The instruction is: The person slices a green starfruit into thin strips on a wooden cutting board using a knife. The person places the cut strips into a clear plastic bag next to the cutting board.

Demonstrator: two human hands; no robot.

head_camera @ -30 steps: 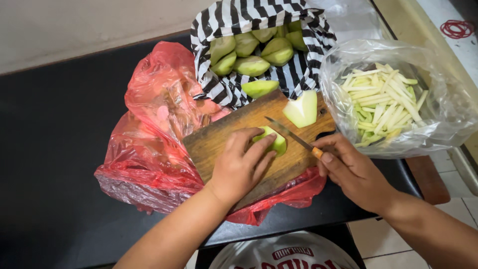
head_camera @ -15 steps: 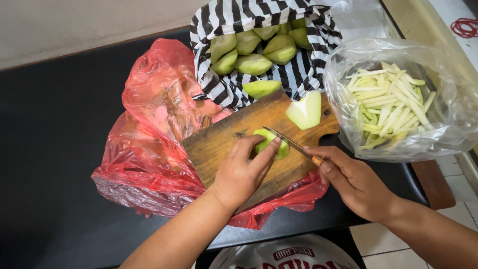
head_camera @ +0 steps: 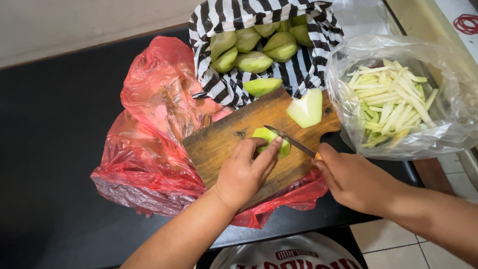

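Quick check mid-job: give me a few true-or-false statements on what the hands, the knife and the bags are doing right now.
1. The right hand holds the knife. True.
2. The left hand steadies a green fruit piece on the cutting board. True.
3. The clear bag holds whole fruit. False: it holds pale cut strips.
4. The board rests on a blue bag. False: a red bag.

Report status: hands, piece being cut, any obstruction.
Left hand pins green fruit piece on cutting board. Right hand holds knife, blade on piece. Nothing obstructing.
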